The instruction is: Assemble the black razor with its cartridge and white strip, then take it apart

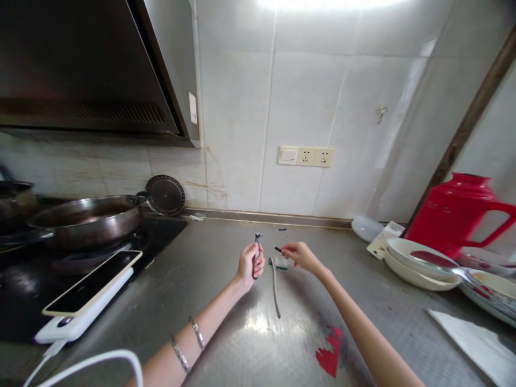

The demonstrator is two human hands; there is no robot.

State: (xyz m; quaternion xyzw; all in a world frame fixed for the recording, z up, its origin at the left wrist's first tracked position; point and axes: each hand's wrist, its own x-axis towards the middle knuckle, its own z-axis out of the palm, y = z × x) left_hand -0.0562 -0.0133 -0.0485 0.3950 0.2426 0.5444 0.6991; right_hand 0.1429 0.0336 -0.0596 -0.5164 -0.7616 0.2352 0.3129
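Holding step, I judge: left hand has its grip closed round an upright slim tool over the tabletop, right hand pinching a small dark piece; next move likely calls for fine control.

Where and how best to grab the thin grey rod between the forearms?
Probably pinch the rod mid-length, across its slim width, from above: it lies along the counter, while its far end sits close beside the small clear packet.
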